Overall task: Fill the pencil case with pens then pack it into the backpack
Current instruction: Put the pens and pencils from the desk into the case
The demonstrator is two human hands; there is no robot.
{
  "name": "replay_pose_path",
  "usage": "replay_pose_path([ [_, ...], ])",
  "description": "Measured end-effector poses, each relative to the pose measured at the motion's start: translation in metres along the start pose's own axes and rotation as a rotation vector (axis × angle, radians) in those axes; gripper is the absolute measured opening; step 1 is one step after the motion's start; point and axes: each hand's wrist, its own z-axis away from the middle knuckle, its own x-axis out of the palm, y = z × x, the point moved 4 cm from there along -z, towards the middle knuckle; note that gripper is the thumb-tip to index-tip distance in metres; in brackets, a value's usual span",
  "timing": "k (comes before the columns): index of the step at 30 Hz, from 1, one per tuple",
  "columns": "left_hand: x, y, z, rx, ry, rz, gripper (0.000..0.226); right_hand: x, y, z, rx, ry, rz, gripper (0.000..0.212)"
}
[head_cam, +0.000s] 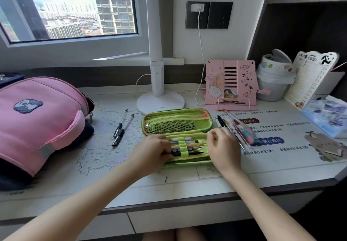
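Note:
A green pencil case (pixel 176 122) lies open in the middle of the desk, mesh lid folded back. Several pens and pencils (pixel 187 146) sit under its green elastic loops. My left hand (pixel 152 152) rests on the case's left end, fingers closed on the end of a black pen (pixel 189 153) in the lowest loop. My right hand (pixel 223 147) holds the case's right edge. Two black-capped pens (pixel 122 128) lie loose left of the case. More pens and a clear ruler (pixel 234 128) lie to its right. A pink backpack (pixel 37 120) lies at the left.
A white desk lamp base (pixel 160 101) stands behind the case. A pink book stand (pixel 231 86), a lined white bin (pixel 272 79), a calendar (pixel 309 75) and a tissue pack (pixel 326 116) crowd the back right. A map mat (pixel 105 152) covers the desk.

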Motion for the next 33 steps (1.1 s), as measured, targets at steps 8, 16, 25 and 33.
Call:
replay_pose_path([
  [8,-0.024,-0.044,0.015,-0.224,0.206,0.126,0.009,-0.027,0.104,-0.043,0.316,-0.226,0.363,0.028],
  [16,-0.023,-0.052,0.01,-0.279,0.225,0.16,0.009,-0.004,0.117,-0.096,0.376,-0.396,0.433,0.045],
  [25,-0.026,-0.057,0.007,-0.288,0.221,0.131,0.011,-0.004,0.091,-0.116,0.399,-0.446,0.463,0.023],
  [33,-0.023,-0.055,0.003,-0.284,0.211,0.163,0.01,0.01,0.058,-0.067,0.22,-0.575,0.469,0.046],
])
